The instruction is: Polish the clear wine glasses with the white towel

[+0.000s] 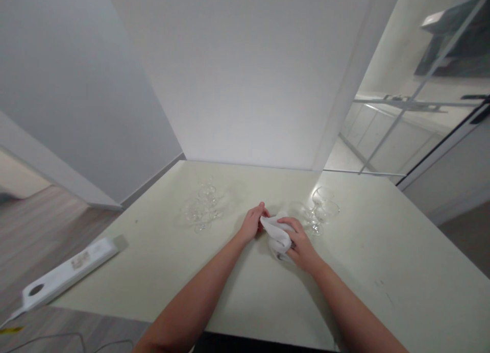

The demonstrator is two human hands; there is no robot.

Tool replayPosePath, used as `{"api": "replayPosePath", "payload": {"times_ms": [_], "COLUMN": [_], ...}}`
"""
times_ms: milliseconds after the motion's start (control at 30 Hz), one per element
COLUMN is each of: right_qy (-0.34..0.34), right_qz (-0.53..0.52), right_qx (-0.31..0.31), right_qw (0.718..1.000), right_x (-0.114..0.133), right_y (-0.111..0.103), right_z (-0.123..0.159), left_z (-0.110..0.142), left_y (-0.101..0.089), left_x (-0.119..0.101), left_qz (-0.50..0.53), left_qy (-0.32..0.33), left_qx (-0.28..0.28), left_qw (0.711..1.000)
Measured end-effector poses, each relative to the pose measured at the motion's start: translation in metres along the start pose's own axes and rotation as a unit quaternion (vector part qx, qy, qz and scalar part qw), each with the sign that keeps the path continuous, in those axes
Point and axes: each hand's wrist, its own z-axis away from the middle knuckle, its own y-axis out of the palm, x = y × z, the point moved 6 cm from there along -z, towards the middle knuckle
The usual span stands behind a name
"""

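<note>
A crumpled white cloth is bunched up over the middle of the table. My right hand is closed around the cloth from its right side. At the cloth's left edge, my left hand has its fingers curled in; what they hold is hidden by the hand and the cloth. Clear stemmed glasses stand in a group to the left of my hands. More clear stemmed glasses are clustered just beyond my right hand. Their thin outlines blend into the table, so single glasses are hard to separate.
The pale table backs onto a white wall panel. A long white power strip lies across its left edge, with a cable on the floor below. At the right is a glass-paned partition.
</note>
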Motion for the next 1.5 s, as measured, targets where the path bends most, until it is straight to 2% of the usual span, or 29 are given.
{"api": "replayPosePath", "payload": {"times_ms": [67,133,267,333,467,600,733,833,933,1033,1100,1200,1367,1433,1500], "right_qy": [-0.002,0.025,0.116,0.129,0.117,0.108,0.106,0.123,0.113,0.076,0.078,0.139,0.274,0.289,0.290], "right_qz": [-0.015,-0.058,-0.154,-0.165,-0.103,-0.041,-0.055,-0.092,-0.075,-0.051,-0.070,-0.151,-0.275,-0.276,-0.254], "right_qx": [-0.008,-0.028,-0.125,-0.154,-0.129,-0.117,-0.101,-0.122,-0.131,-0.108,-0.094,-0.097,-0.191,-0.204,-0.184], "right_qw": [1.000,0.998,0.973,0.966,0.979,0.986,0.988,0.981,0.982,0.990,0.990,0.974,0.902,0.894,0.904], "right_x": [-0.001,-0.005,-0.018,-0.020,-0.013,-0.011,-0.016,-0.021,-0.019,-0.012,-0.011,-0.020,-0.047,-0.052,-0.051], "right_y": [0.000,0.000,-0.001,0.000,0.003,0.000,0.003,0.006,0.009,0.010,0.010,0.010,0.014,0.014,0.012], "right_z": [0.001,0.001,0.005,0.007,0.005,0.005,0.008,0.011,0.012,0.011,0.010,0.012,0.024,0.027,0.026], "left_z": [0.000,-0.001,0.000,0.001,0.002,0.000,0.000,-0.001,-0.004,-0.005,-0.005,-0.003,-0.002,-0.004,-0.005], "left_y": [-0.001,-0.004,-0.006,-0.005,-0.002,0.002,0.006,0.005,0.002,0.002,0.002,0.004,0.009,0.004,-0.004], "left_x": [-0.001,0.000,0.000,-0.001,0.000,0.004,0.006,0.007,0.008,0.009,0.008,0.007,0.007,0.005,0.001], "left_qz": [0.017,0.035,0.065,0.080,0.091,0.106,0.120,0.138,0.166,0.190,0.199,0.192,0.185,0.176,0.138], "left_qy": [0.000,-0.004,0.006,0.015,0.005,-0.057,-0.103,-0.102,-0.093,-0.101,-0.113,-0.118,-0.089,-0.067,-0.040], "left_qx": [-0.009,-0.031,-0.058,-0.064,-0.052,0.005,0.061,0.036,0.009,0.020,0.037,0.056,0.033,-0.001,-0.028], "left_qw": [1.000,0.999,0.996,0.995,0.994,0.993,0.985,0.984,0.982,0.976,0.973,0.973,0.978,0.982,0.989]}}
